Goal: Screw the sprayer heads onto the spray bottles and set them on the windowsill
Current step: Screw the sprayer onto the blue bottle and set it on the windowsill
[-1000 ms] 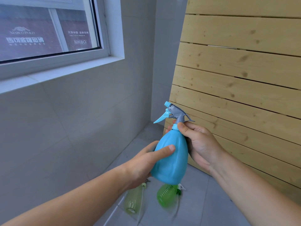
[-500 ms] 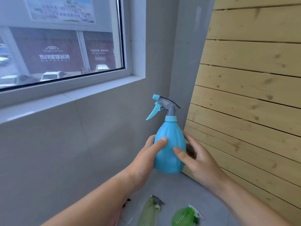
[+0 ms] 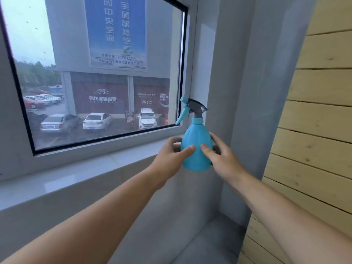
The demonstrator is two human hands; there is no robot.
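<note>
A blue spray bottle (image 3: 197,141) with a grey and blue sprayer head (image 3: 191,108) on its neck stands upright at the right end of the white windowsill (image 3: 80,168). My left hand (image 3: 171,157) grips its left side and my right hand (image 3: 221,155) its right side, thumbs on the front. The bottle's base is level with the sill's front edge; I cannot tell whether it rests on the sill or hangs just above. The trigger points left towards the glass.
A large window (image 3: 99,73) with a dark frame rises behind the sill. A grey wall corner (image 3: 243,111) stands just right of the bottle. Pale wooden slats (image 3: 314,130) lean along the right. Grey tiled floor (image 3: 209,244) lies below.
Both hands have lifted the blue bottle up from waist height to the right end of the windowsill. The view has tilted up, so the green bottles on the floor are out of sight.
</note>
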